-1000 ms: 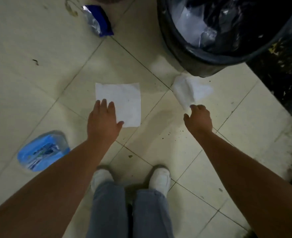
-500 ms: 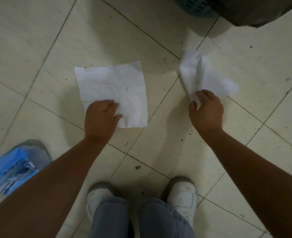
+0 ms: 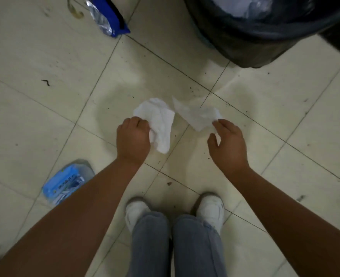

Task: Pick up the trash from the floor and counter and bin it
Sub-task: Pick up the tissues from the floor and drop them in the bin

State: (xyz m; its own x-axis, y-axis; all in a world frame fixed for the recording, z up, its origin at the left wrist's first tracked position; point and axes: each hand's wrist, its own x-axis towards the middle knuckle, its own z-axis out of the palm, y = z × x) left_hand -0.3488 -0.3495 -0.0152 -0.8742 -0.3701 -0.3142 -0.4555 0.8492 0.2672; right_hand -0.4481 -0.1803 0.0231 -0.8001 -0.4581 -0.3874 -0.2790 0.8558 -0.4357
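Note:
My left hand (image 3: 132, 139) is closed around a crumpled white tissue (image 3: 158, 121), which hangs off the floor from my fist. My right hand (image 3: 228, 144) pinches a second white tissue (image 3: 197, 114) between thumb and fingers, also lifted above the tiles. The two tissues hang side by side, almost touching. The black bin (image 3: 255, 35), lined with a dark bag and holding clear plastic and paper, stands at the upper right, beyond my right hand.
A blue and silver foil wrapper (image 3: 109, 17) lies on the tiles at the top, left of the bin. A light blue plastic packet (image 3: 65, 184) lies at the lower left beside my left forearm. My white shoes (image 3: 211, 208) stand below.
Both hands have closed on the tissues and lifted them off the floor; the flat tissue is now crumpled in my left fist. The view has pulled back, showing the bin again.

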